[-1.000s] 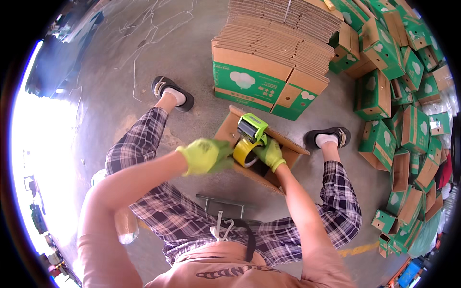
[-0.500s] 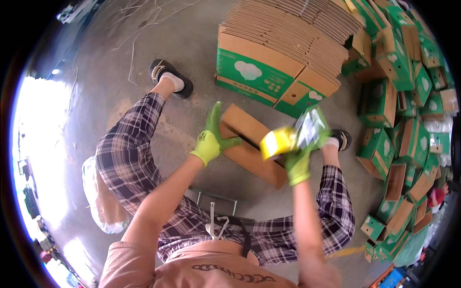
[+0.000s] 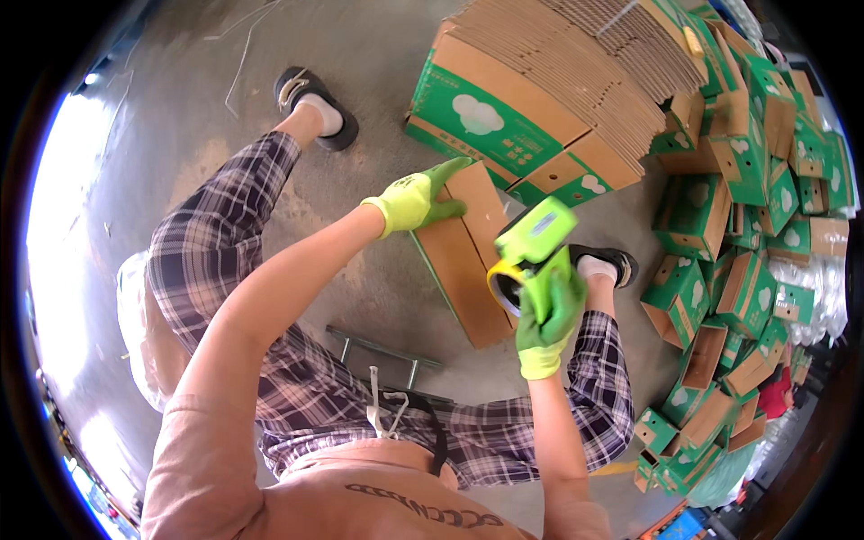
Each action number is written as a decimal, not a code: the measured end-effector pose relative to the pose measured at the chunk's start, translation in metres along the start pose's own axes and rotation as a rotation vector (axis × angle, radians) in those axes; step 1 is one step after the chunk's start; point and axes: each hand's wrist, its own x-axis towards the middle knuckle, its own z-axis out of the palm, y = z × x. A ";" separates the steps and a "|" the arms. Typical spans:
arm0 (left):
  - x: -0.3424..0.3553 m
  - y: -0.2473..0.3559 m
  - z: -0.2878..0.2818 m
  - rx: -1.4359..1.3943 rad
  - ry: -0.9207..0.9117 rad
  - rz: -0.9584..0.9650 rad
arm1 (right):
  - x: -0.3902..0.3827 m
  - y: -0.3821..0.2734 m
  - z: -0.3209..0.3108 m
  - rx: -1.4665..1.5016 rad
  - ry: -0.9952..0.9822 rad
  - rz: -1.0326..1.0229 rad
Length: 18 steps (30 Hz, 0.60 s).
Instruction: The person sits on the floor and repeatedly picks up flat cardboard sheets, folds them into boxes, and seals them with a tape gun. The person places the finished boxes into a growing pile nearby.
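Note:
A small brown cardboard box [image 3: 468,288] lies on the floor between my legs, its top flaps folded in so that a seam runs along the middle. My left hand [image 3: 414,200], in a green and yellow work glove, grips its far left end, thumb on the top and fingers along the far edge. A bright green tape dispenser [image 3: 537,229] with a yellow-edged roll of tape is held in my gloved right hand [image 3: 552,315], over the box's right side. The dispenser hides part of that side, and its gap from the cardboard is hard to judge.
A tall stack of flattened green and brown cartons [image 3: 540,99] stands just beyond the box. Many made-up cartons [image 3: 720,216] are heaped at the right. A metal frame [image 3: 382,353] is near my lap, and a clear plastic bag [image 3: 144,333] beside my left leg.
My left hand has come onto the far end of the box from above its left side. The box has turned a little. The tape dispenser has swung round, showing its green body.

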 end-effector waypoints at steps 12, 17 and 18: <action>-0.044 0.018 0.062 -1.221 0.067 -0.365 | -0.068 0.046 0.022 0.240 -0.005 0.102; -0.045 0.022 0.069 -1.044 0.099 -0.128 | -0.031 0.008 0.013 -0.045 -0.071 -0.064; -0.037 0.017 0.068 -0.941 0.158 -0.096 | -0.022 -0.001 0.008 -0.086 -0.110 -0.100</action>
